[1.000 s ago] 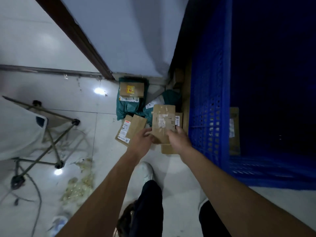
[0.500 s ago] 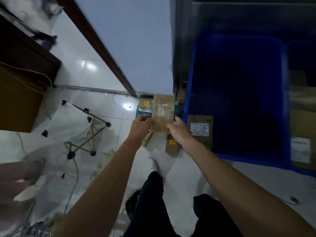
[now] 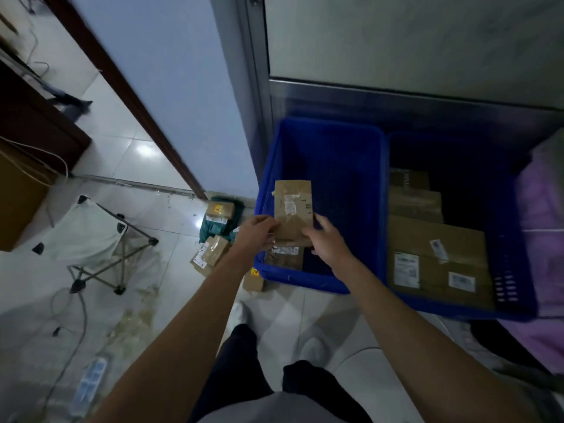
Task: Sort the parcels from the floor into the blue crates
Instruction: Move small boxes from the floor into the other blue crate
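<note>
Gripping the cardboard parcel (image 3: 292,209) with left hand (image 3: 255,232) and right hand (image 3: 324,239), I hold it over the left blue crate (image 3: 360,178).

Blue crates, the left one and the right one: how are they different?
The left crate shows one small parcel inside; the right crate holds several bigger boxes. The left hand and right hand hold a taped parcel over the left crate; nothing hangs over the right crate. Both are blue and stand side by side.

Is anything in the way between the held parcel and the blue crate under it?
Nothing visible. The left hand and right hand hold the parcel over the left crate; another parcel lies in its near corner.
</note>
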The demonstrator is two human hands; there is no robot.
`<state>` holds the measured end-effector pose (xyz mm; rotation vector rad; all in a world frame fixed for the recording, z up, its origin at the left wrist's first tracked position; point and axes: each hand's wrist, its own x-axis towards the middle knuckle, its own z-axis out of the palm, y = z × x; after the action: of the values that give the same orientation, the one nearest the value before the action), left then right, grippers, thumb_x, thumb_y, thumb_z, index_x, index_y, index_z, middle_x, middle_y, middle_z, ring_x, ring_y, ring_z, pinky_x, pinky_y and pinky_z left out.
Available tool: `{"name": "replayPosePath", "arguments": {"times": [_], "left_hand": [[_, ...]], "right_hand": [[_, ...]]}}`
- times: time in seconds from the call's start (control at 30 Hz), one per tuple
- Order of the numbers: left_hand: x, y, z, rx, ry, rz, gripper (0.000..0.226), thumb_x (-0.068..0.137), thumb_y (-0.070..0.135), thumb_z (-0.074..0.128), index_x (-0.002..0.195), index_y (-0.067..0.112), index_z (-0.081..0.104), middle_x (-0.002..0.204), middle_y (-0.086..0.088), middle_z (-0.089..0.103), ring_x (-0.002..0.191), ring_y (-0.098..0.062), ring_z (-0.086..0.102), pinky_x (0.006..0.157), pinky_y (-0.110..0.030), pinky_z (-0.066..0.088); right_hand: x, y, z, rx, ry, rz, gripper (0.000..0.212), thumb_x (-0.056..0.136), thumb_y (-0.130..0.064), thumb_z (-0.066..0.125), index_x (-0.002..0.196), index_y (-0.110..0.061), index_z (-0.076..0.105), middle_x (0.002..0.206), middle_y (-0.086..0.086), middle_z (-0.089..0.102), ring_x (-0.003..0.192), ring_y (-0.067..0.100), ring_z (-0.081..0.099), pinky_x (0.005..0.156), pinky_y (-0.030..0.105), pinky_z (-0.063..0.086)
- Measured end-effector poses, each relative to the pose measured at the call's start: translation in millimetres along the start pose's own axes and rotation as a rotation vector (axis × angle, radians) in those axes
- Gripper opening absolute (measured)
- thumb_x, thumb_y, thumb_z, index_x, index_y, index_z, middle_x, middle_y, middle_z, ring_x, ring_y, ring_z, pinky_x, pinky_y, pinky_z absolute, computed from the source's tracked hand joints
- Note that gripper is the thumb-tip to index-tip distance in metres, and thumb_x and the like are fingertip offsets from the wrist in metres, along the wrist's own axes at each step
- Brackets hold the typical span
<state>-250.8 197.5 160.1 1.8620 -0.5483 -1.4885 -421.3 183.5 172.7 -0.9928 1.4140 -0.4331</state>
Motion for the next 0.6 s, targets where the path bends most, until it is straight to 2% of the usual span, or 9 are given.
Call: {"name": "replayPosePath", "arguments": {"times": [0.07,0.13,0.2,0.3,0.43,0.47,0.53,0.6], "left_hand": [[-5.7,6.2,11.5,0.032,-0.034,0.003,0.021,0.094,0.025,0.065,0.114,0.018,0.064,0.109,-0.008,0.069,0.094,-0.022,0.068,0.092,-0.045,0.058],[-5.7,11.2,19.1,0.063,-0.062,0.012,0.032,0.094,0.027,0.065,0.124,0.018,0.063,0.113,-0.008,0.069,0.095,-0.022,0.068,0.093,-0.045,0.058],[-3.0,16.9,25.2,0.091,-0.080,0.025,0.037,0.094,0.024,0.064,0.130,0.018,0.062,0.111,-0.008,0.071,0.091,-0.022,0.068,0.094,-0.047,0.057],[4.5,26.4,32.8,0.095,-0.100,0.039,0.035,0.091,0.017,0.064,0.126,0.017,0.066,0.097,-0.006,0.075,0.085,-0.020,0.071,0.091,-0.044,0.059],[20.2,36.9,41.6,0.074,-0.123,0.056,0.033,0.090,0.016,0.063,0.123,0.014,0.067,0.099,-0.006,0.078,0.093,-0.023,0.075,0.087,-0.041,0.061],[25.1,38.3,44.3,0.063,-0.135,0.055,0.033,0.092,0.017,0.063,0.125,0.013,0.064,0.102,-0.006,0.077,0.094,-0.022,0.075,0.087,-0.041,0.061],[33.3,44.2,51.1,0.057,-0.171,0.057,0.035,0.096,0.026,0.064,0.128,0.016,0.052,0.110,-0.004,0.073,0.095,-0.019,0.073,0.075,-0.034,0.061],[44.4,51.1,57.2,0.034,-0.185,0.051,0.064,0.095,0.041,0.065,0.148,0.022,0.036,0.124,-0.005,0.066,0.099,-0.019,0.071,0.071,-0.030,0.058]], "right_hand": [[-4.6,1.7,-16.5,0.044,0.031,0.007,0.054,0.100,-0.026,0.058,0.150,-0.023,0.039,0.125,-0.001,0.055,0.089,0.002,0.056,0.077,0.029,0.051],[-4.5,2.4,-29.3,0.072,0.062,0.031,0.056,0.097,-0.026,0.062,0.149,-0.019,0.040,0.131,0.002,0.054,0.090,0.006,0.057,0.086,0.037,0.056],[-2.9,0.9,-39.8,0.077,0.085,0.046,0.056,0.096,-0.026,0.065,0.147,-0.018,0.041,0.125,0.000,0.053,0.092,0.009,0.058,0.094,0.041,0.056],[2.6,-2.3,-52.8,0.072,0.108,0.003,0.054,0.095,-0.025,0.066,0.144,-0.018,0.045,0.119,-0.001,0.054,0.094,0.009,0.058,0.093,0.039,0.056],[16.1,-5.3,-67.2,0.029,0.157,-0.050,0.057,0.093,-0.024,0.068,0.144,-0.018,0.045,0.125,0.002,0.054,0.103,0.014,0.059,0.094,0.040,0.056],[19.2,-6.1,-69.7,-0.008,0.165,-0.068,0.058,0.092,-0.025,0.069,0.144,-0.018,0.045,0.128,0.004,0.054,0.105,0.015,0.059,0.091,0.036,0.056],[25.4,-7.5,-73.5,-0.115,0.192,-0.114,0.060,0.091,-0.026,0.070,0.144,-0.019,0.043,0.131,0.004,0.049,0.106,0.013,0.055,0.079,0.021,0.051],[32.2,-8.9,-76.6,-0.254,0.232,-0.160,0.066,0.090,-0.026,0.073,0.147,-0.020,0.039,0.130,0.004,0.039,0.107,0.013,0.049,0.080,0.014,0.043]]}}
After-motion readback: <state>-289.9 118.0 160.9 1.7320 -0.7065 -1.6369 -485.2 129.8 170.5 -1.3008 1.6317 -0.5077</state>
